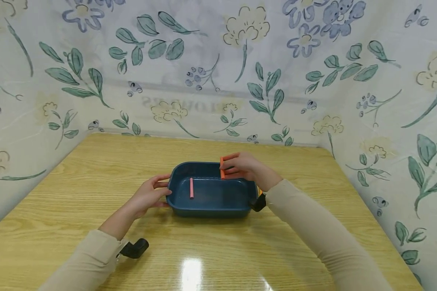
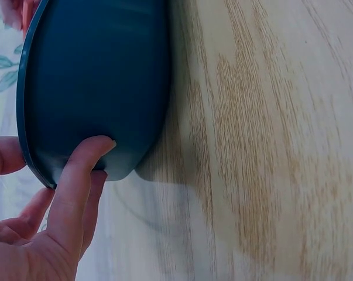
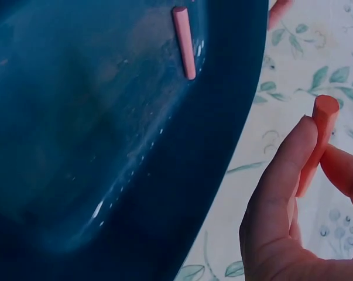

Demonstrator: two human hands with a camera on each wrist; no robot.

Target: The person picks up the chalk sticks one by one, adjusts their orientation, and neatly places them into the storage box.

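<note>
A dark blue rectangular tray point(image 1: 211, 214) with rounded corners stands on the table. My left hand point(image 1: 148, 197) grips its left end, the thumb at the rim and fingers against the outer wall point(image 2: 100, 76). Inside the tray, toward the left, lies a pink chalk stick point(image 1: 191, 188). Over the far right part of the tray, my right hand point(image 1: 244, 166) pinches an orange chalk stick point(image 1: 222, 169) between thumb and fingers. The right wrist view shows this orange stick point(image 3: 324, 126) held above the rim, apart from the pink one point(image 3: 185, 44).
A small yellow-orange thing point(image 1: 260, 192) shows at the tray's right end, mostly hidden by the right wrist. The wood-grain table point(image 1: 105, 169) is bordered by a flower-patterned cloth point(image 1: 204, 89) at the back and sides. Black wrist mounts point(image 1: 134, 248) stick out from both sleeves.
</note>
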